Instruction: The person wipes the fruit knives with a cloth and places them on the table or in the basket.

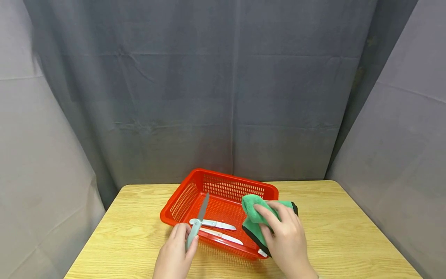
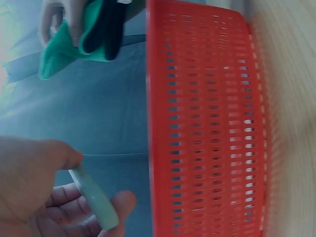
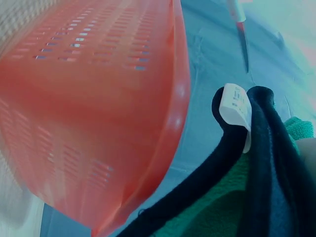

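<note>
My left hand [image 1: 175, 251] grips a knife [image 1: 196, 229] by its pale green handle, its blade pointing away over the basket. In the left wrist view the handle [image 2: 96, 200] lies between thumb and fingers. A green cloth [image 1: 253, 209] with black edging is held bunched in my right hand [image 1: 287, 235], above the basket's right side. The cloth's white tag [image 3: 236, 104] shows up close in the right wrist view. Inside the red plastic basket [image 1: 237, 178] lie two more knives, one with a whitish handle [image 1: 210, 223] and one with a cream handle [image 1: 209, 231].
The basket stands on a light wooden table [image 1: 348, 232], tilted slightly to the viewer. A grey curtain [image 1: 174, 97] hangs behind the table. Pale cloth walls [image 1: 42, 155] flank it on both sides.
</note>
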`<state>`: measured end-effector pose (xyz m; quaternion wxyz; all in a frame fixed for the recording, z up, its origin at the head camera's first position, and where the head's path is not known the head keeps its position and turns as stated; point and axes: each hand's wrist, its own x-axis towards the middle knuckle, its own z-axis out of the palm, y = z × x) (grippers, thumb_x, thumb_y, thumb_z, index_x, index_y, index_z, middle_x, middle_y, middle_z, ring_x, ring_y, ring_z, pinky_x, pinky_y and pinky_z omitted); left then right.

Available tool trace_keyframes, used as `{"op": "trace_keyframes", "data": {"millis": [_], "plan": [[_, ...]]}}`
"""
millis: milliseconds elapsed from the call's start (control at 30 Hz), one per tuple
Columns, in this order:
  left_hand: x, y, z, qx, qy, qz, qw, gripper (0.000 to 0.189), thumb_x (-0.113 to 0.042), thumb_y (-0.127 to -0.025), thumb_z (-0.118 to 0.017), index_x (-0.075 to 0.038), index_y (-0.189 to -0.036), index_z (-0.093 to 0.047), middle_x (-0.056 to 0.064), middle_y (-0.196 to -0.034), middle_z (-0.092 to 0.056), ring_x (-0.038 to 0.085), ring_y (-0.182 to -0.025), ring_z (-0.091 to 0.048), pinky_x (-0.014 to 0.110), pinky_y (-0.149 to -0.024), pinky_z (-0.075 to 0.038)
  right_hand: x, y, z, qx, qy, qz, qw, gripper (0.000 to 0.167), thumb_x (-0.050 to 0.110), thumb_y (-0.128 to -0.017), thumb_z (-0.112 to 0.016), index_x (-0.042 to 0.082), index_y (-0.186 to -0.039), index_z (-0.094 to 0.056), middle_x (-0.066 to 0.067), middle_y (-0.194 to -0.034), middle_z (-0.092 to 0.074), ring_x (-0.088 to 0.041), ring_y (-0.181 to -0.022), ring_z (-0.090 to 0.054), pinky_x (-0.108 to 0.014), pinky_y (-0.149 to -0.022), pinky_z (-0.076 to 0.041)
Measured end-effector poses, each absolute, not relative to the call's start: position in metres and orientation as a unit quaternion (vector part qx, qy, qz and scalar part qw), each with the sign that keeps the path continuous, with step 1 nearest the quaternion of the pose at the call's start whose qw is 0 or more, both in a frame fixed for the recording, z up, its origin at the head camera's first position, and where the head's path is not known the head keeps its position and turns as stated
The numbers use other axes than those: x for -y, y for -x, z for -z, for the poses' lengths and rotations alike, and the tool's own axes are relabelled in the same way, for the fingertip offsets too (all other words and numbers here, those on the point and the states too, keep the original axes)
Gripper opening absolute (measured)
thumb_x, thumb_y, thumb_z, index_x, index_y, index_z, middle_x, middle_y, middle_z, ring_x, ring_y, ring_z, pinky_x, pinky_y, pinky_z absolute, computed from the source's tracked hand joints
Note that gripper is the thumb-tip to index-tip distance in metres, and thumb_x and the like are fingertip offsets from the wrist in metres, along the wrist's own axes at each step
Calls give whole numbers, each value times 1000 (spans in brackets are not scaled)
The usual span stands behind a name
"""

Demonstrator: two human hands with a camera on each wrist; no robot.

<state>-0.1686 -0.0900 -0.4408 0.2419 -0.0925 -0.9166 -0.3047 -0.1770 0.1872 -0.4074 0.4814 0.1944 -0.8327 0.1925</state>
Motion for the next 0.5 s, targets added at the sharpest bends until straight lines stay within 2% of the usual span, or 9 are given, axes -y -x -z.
{"op": "trace_keyframes", "data": {"millis": [267,500], "plan": [[77,176,449,913,118,317,229,20,-20,-93,-74,-17,-101,-56,-10,-88,-48,3,-68,-43,22,-58,-39,-176,175,409,827,-217,-198,479,50,0,-71,-81,23,-115,-76,-11,-110,-71,-31,-98,-66,-54,-76,-56],[68,176,449,899,139,322,264,24,-17,-89,-76,-17,-100,-55,-11,-89,-48,2,-69,-44,22,-57,-40,-167,172,409,827,-229,-198,474,52,4,-69,-85,24,-116,-76,-10,-112,-70,-31,-97,-66,-53,-78,-56]]}}
